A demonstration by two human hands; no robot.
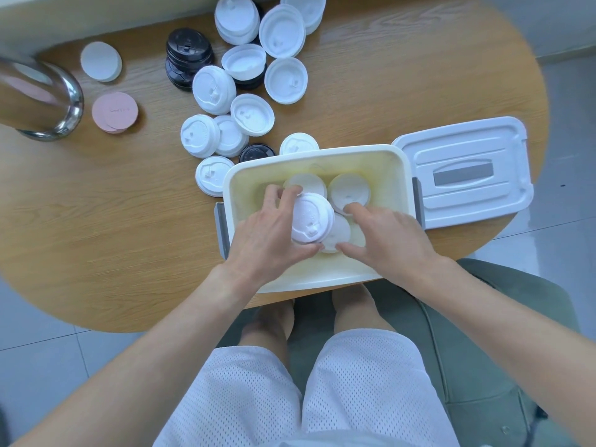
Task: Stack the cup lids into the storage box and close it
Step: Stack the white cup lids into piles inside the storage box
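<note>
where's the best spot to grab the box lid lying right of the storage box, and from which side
Probably by its two long edges, coming from above. The box lid lies flat on the table, top face up, right of the storage box. Its grey handle sits flush in a recess, so it offers little to curl around, while the raised rim is exposed all round.

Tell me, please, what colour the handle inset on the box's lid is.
Grey, on the white lid, clearest in the head view.
</note>
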